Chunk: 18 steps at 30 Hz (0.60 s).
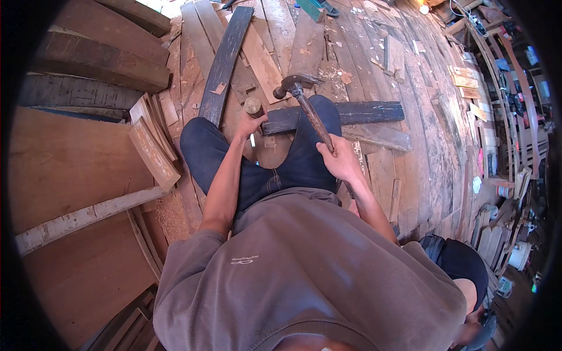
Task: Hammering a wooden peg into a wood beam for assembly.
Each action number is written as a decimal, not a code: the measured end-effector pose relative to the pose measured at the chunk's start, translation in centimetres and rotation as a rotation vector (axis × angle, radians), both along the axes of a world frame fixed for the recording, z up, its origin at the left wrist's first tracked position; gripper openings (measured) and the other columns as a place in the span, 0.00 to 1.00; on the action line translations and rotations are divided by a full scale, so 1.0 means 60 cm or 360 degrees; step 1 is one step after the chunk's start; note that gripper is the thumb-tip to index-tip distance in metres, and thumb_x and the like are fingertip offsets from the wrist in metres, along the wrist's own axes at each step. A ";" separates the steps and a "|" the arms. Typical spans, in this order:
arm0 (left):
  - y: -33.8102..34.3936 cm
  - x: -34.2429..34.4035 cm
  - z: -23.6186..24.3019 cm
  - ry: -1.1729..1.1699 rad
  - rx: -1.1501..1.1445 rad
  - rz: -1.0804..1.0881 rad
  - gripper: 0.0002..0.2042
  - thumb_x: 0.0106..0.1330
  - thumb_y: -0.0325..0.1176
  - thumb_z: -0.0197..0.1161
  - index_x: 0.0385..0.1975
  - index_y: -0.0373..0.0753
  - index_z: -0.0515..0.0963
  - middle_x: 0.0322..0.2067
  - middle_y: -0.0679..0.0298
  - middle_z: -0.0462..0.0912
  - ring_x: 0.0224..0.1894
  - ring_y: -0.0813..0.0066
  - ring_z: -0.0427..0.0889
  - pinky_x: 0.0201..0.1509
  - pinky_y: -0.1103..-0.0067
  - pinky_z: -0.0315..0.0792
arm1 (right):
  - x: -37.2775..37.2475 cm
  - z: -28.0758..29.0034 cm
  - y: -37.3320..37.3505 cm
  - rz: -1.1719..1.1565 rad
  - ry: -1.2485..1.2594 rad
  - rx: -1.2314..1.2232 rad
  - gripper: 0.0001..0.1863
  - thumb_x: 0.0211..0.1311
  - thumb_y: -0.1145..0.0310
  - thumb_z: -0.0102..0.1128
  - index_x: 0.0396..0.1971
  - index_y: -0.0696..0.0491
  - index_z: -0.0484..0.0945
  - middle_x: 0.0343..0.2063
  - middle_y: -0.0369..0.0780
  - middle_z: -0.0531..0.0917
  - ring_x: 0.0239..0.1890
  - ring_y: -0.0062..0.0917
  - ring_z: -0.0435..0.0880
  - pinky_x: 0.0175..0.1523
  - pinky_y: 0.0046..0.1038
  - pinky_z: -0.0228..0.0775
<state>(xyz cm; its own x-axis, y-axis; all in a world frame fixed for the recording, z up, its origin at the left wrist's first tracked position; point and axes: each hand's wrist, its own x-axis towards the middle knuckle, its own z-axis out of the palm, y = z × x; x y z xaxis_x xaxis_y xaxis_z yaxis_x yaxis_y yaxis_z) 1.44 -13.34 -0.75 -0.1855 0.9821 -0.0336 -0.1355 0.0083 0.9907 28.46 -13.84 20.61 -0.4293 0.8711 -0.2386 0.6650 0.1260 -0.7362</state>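
My left hand [250,124] grips the round wooden handle [253,106] of a tool, apparently a chisel, held upright between my knees over a dark, worn board [374,112] lying crosswise on the floor; its lower end is partly hidden. My right hand [339,157] is closed on the shaft of a claw hammer [310,113], whose metal head is raised just right of the round handle top. My legs in dark jeans are spread around the work, and the board runs under my right knee.
Another dark board [227,58] lies lengthwise ahead. Stacked timbers and a plywood panel [76,158] stand at left, beside loose slats [153,153]. Offcuts and shavings litter the plank floor. Cluttered shelving [509,82] lines the right. A person in dark clothing [465,263] is at the lower right.
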 end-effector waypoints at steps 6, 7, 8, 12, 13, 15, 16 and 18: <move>-0.014 -0.008 0.000 0.0109 0.0146 0.0224 0.16 0.48 0.17 0.64 0.37 0.39 0.71 0.29 0.68 0.75 0.32 0.79 0.76 0.36 0.82 0.71 | -0.003 0.002 0.000 0.0009 0.0005 -0.0008 0.14 0.57 0.65 0.55 0.22 0.61 0.70 0.14 0.49 0.72 0.19 0.37 0.74 0.28 0.36 0.62; -0.021 -0.011 0.012 -0.0111 0.0147 0.0182 0.17 0.49 0.15 0.63 0.37 0.39 0.70 0.29 0.67 0.75 0.33 0.79 0.76 0.37 0.81 0.71 | -0.002 -0.001 0.000 -0.0001 0.0007 -0.0021 0.14 0.57 0.65 0.56 0.22 0.61 0.70 0.14 0.49 0.72 0.19 0.37 0.74 0.28 0.36 0.62; -0.027 -0.011 0.024 -0.0330 0.0149 0.0139 0.17 0.49 0.14 0.61 0.37 0.39 0.69 0.29 0.67 0.74 0.34 0.78 0.76 0.38 0.81 0.71 | -0.001 -0.003 0.000 -0.0011 0.0010 -0.0033 0.14 0.57 0.65 0.56 0.21 0.61 0.70 0.14 0.49 0.71 0.19 0.37 0.74 0.28 0.36 0.62; -0.033 -0.014 0.017 -0.0364 0.0125 0.0138 0.17 0.48 0.12 0.59 0.34 0.40 0.68 0.27 0.68 0.73 0.34 0.78 0.74 0.39 0.81 0.71 | -0.001 -0.005 -0.001 0.0003 0.0004 -0.0013 0.14 0.56 0.65 0.56 0.21 0.61 0.70 0.15 0.49 0.71 0.19 0.38 0.74 0.28 0.36 0.62; -0.032 -0.011 0.019 -0.0364 0.0126 0.0135 0.17 0.48 0.12 0.59 0.34 0.40 0.68 0.27 0.68 0.73 0.34 0.78 0.74 0.39 0.81 0.71 | -0.001 -0.006 -0.002 0.0001 0.0010 -0.0007 0.14 0.56 0.65 0.56 0.21 0.61 0.70 0.15 0.49 0.72 0.20 0.39 0.74 0.28 0.36 0.62; -0.031 -0.005 0.021 -0.0418 0.0189 0.0129 0.16 0.49 0.12 0.58 0.34 0.40 0.68 0.27 0.68 0.73 0.33 0.78 0.74 0.38 0.81 0.70 | 0.000 -0.005 -0.003 -0.0003 0.0014 0.0000 0.14 0.56 0.65 0.56 0.21 0.61 0.70 0.15 0.49 0.72 0.20 0.39 0.74 0.29 0.37 0.62; -0.031 -0.003 0.021 -0.0419 0.0188 0.0128 0.16 0.49 0.12 0.58 0.34 0.40 0.68 0.27 0.68 0.73 0.33 0.78 0.74 0.38 0.81 0.70 | -0.001 -0.003 -0.003 0.0004 0.0014 0.0009 0.14 0.56 0.65 0.56 0.21 0.61 0.70 0.15 0.49 0.72 0.20 0.40 0.74 0.29 0.37 0.62; -0.029 0.000 0.017 -0.0315 0.0126 0.0168 0.16 0.49 0.12 0.58 0.34 0.40 0.68 0.27 0.68 0.72 0.33 0.79 0.73 0.38 0.82 0.69 | -0.001 0.000 -0.003 0.0009 0.0011 0.0016 0.14 0.56 0.65 0.56 0.21 0.61 0.69 0.15 0.50 0.72 0.20 0.41 0.73 0.29 0.37 0.62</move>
<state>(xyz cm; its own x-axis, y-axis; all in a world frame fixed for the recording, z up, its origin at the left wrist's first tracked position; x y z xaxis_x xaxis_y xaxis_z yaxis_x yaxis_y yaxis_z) 1.41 -15.05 0.27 -0.2848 0.9586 -0.0030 -0.3230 -0.0930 0.9418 28.40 -14.04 20.62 -0.4361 0.8708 -0.2269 0.6590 0.1373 -0.7395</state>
